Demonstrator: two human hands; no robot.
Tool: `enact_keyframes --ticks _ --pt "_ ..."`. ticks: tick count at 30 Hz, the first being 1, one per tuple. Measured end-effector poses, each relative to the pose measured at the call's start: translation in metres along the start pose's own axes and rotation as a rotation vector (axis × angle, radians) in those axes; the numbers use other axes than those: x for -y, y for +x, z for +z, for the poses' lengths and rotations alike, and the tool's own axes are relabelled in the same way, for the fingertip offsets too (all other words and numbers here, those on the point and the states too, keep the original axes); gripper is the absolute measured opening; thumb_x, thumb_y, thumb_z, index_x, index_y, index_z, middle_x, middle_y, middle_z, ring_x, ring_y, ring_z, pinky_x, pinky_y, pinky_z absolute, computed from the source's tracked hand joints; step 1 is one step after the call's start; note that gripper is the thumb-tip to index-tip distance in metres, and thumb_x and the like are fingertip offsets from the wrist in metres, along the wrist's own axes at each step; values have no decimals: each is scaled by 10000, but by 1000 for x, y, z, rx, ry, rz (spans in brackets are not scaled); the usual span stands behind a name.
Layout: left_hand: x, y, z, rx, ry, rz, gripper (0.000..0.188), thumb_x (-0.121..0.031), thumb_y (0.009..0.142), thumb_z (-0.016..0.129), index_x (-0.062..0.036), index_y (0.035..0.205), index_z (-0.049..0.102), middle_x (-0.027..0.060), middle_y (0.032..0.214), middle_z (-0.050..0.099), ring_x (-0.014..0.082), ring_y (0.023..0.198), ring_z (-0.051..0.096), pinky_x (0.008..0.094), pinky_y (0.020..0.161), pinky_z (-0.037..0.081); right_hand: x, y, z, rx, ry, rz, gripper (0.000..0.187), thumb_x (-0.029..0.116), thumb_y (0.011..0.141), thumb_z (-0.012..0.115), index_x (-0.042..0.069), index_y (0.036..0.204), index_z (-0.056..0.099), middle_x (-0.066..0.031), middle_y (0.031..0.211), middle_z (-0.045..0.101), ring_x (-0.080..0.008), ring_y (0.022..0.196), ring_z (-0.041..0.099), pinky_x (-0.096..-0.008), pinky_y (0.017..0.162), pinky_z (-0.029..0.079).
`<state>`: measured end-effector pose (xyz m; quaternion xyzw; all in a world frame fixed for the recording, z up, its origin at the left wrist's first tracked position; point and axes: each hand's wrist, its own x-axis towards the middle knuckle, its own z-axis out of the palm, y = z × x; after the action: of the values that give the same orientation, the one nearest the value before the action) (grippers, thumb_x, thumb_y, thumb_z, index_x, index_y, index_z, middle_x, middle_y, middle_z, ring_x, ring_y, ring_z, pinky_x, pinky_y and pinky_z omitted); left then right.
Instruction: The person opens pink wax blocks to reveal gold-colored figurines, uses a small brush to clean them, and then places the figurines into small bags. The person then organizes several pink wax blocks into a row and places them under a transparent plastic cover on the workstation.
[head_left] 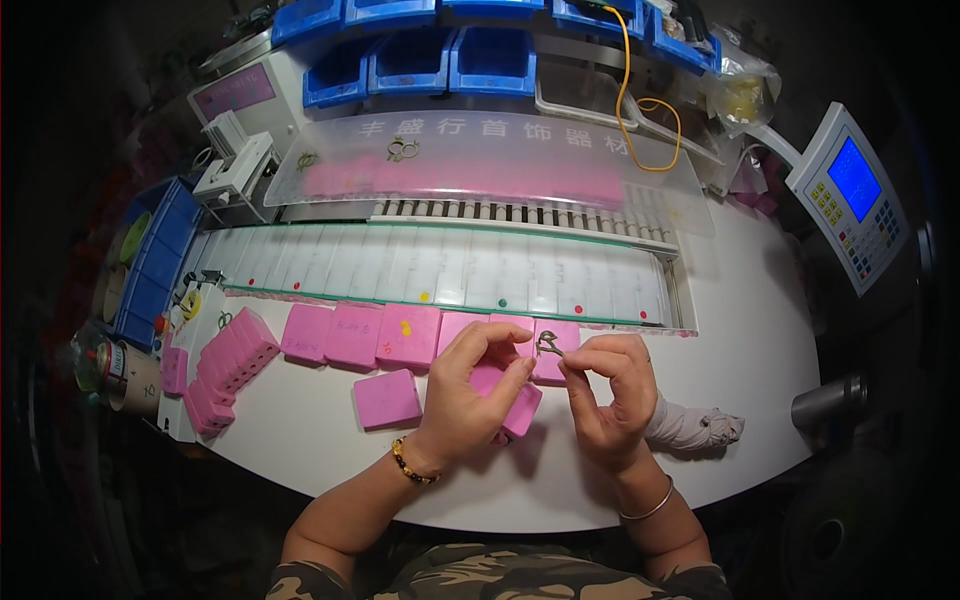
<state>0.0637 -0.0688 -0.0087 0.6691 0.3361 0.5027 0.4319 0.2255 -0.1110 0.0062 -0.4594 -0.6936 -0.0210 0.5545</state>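
**Small green piece (551, 348) in my pinch**

Over the pink block row's (408, 335) right end, my right hand (615, 390) pinches it; my left hand (465, 388) curves nearby, thumb and forefinger apart. I'm apparently positioning it; next calls for light, steady fingertips.

so the head view is a wide fisheye worn up on the person's head, pitched down and forward over the table (300, 440). It's pretty close in, with the left hand (465, 385) and right hand (612, 395) just below mid-frame, forearms (355, 510) rising from the lower edge, camo clothing (500, 575) at the bottom and blue bins (410, 70) bending along the top
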Motion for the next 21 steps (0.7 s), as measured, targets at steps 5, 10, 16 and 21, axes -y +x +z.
enact_keyframes --ticks 5,10,16,21 --pt "0 0 -1 7 -13 -8 226 -4 827 671 -2 1045 616 80 852 628 142 758 644 271 708 516 0 0 1 4 2 -6 267 -74 699 728 45 920 638 -79 843 600 -211 714 539 -307 605 438" --pt "0 0 -1 13 -14 -3 215 -1 835 664 -1 1044 615 73 842 627 136 754 641 269 706 515 0 0 1 7 0 -10 273 -81 695 724 45 922 641 -77 841 599 -205 701 534 -304 598 439" --pt "-1 0 -1 10 -30 -24 208 -5 842 660 -3 1046 617 69 850 633 129 754 637 265 706 512 0 1 1 12 6 -5 277 -88 694 719 44 924 640 -81 845 604 -206 712 542 -302 604 442" --pt "-2 -1 -4 25 -58 -83 216 -16 878 627 14 1089 598 59 933 633 110 815 613 254 759 502 -5 -3 3 9 98 102 230 -91 719 700 29 905 638 -94 857 613 -204 743 562 -282 638 449"
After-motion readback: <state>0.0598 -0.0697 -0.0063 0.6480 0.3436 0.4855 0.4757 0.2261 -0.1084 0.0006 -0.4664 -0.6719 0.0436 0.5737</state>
